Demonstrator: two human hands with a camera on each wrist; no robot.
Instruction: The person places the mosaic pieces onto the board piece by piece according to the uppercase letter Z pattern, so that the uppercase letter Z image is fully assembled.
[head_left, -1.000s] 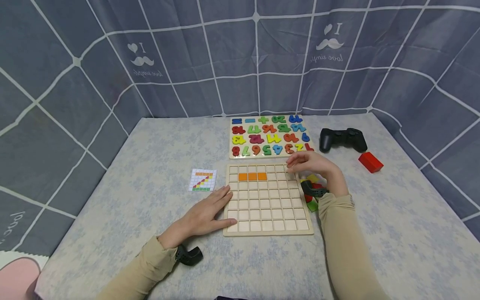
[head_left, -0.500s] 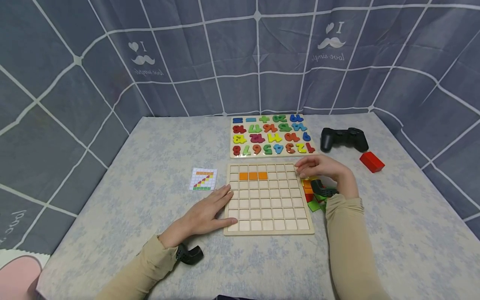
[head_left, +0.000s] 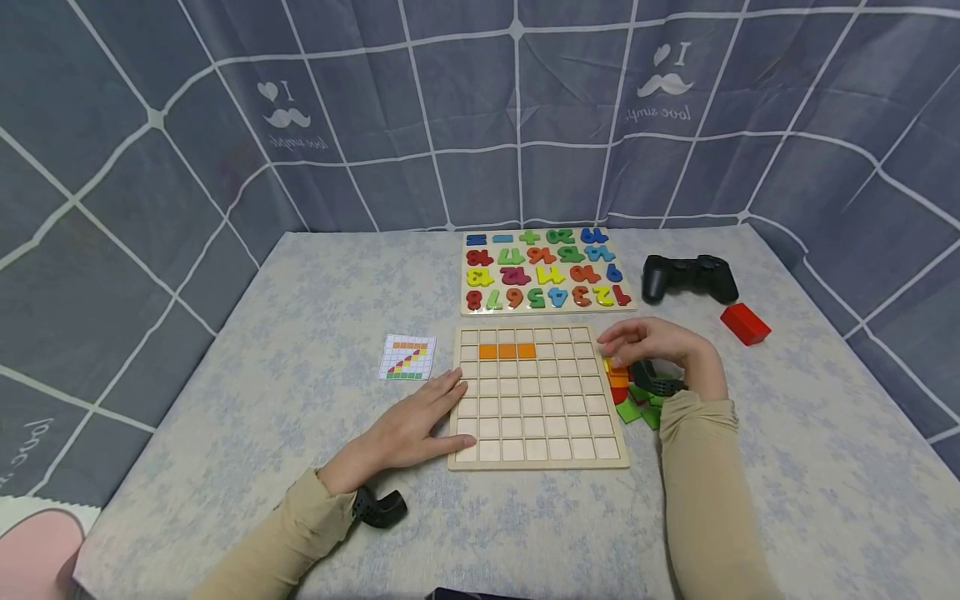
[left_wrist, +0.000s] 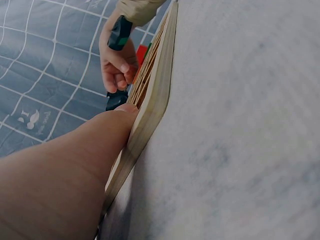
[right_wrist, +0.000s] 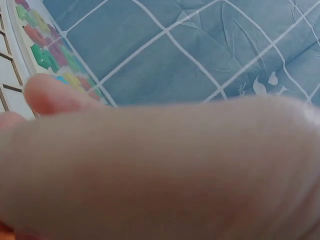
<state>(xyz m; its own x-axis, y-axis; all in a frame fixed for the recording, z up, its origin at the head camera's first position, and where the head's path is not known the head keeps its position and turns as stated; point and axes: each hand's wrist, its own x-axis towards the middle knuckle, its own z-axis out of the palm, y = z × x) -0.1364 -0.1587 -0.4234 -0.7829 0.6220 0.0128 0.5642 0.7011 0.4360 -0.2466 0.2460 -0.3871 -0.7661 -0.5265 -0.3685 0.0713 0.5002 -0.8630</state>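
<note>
Across the pale, blue-mottled tabletop, a square grid board of light wood, ribbed with thin raised strips into shallow square cells; in the left wrist view, a thick, pale edge with a rounded corner. Set into the second row from the far side, three flat orange tiles side by side, second to fourth cell from the left. Resting on the board's left border, the left hand, fingers extended and grasping nothing. Beyond the right edge, the right hand, fingers bent, over a loose heap of tiles, thin, flat and crisp-cornered, in orange, yellow, red and green; whether pinching one, impossible to tell. At both wrists, black brackets with a hard, curved form, beside wrinkled tan sleeves. Left of the board, a thin white card printed with an orange bar, a stepped red-and-yellow diagonal and a green bar. Just past the far edge, a wooden number puzzle with glossy, rounded numerals. Farther right, a black game controller with curved grips, and near it a straight-edged red block. Behind, softly creased grey-blue cloth crossed by white lines.
</note>
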